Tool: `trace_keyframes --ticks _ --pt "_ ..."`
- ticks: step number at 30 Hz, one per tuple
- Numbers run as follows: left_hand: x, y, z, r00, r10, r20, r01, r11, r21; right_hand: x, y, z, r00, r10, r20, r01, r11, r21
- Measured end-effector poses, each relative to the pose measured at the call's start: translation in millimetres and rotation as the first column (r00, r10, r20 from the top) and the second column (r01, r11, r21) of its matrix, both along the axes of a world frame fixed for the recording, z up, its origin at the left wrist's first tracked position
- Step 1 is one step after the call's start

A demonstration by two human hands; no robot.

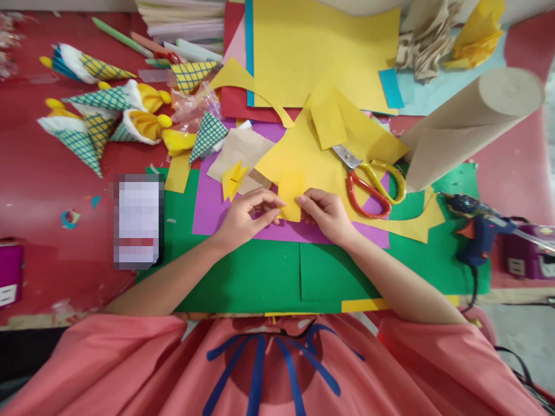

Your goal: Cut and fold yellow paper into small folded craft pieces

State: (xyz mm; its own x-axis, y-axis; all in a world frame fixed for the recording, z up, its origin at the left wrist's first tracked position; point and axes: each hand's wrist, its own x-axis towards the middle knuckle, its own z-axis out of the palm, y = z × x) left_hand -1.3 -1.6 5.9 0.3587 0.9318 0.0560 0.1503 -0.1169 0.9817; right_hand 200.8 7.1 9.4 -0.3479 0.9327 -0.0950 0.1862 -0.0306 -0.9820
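Observation:
A small yellow paper piece (pixel 291 193) is pinched between both hands over a purple sheet (pixel 208 202). My left hand (pixel 248 216) grips its left edge with thumb and fingers. My right hand (pixel 325 212) holds its right edge. A folded yellow paper shape (pixel 233 180) lies just left of my left hand. Scissors with red and yellow handles (pixel 373 182) rest to the right on a large yellow sheet (pixel 312 153).
A green sheet (pixel 260 271) covers the red table (pixel 52 190). Paper cones with checked wrapping (pixel 93 124) lie at the far left, a phone (pixel 139 221) at the left, a cardboard roll (pixel 468 121) and a blue glue gun (pixel 479 228) at the right. Coloured sheets (pixel 321 46) are stacked behind.

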Motion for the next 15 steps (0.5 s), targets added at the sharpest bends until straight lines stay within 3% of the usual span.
trace_keyframes --ticks 8,15 --pt "-2.7 3.0 1.6 0.993 0.031 -0.113 -0.015 0.989 0.146 -0.1 -0.2 1.0 1.000 0.005 0.009 -0.005 1.000 -0.018" --pt "-1.8 2.8 1.4 0.991 0.039 -0.125 -0.020 0.988 0.154 -0.2 -0.3 0.7 1.000 0.002 0.014 -0.002 1.000 -0.003"
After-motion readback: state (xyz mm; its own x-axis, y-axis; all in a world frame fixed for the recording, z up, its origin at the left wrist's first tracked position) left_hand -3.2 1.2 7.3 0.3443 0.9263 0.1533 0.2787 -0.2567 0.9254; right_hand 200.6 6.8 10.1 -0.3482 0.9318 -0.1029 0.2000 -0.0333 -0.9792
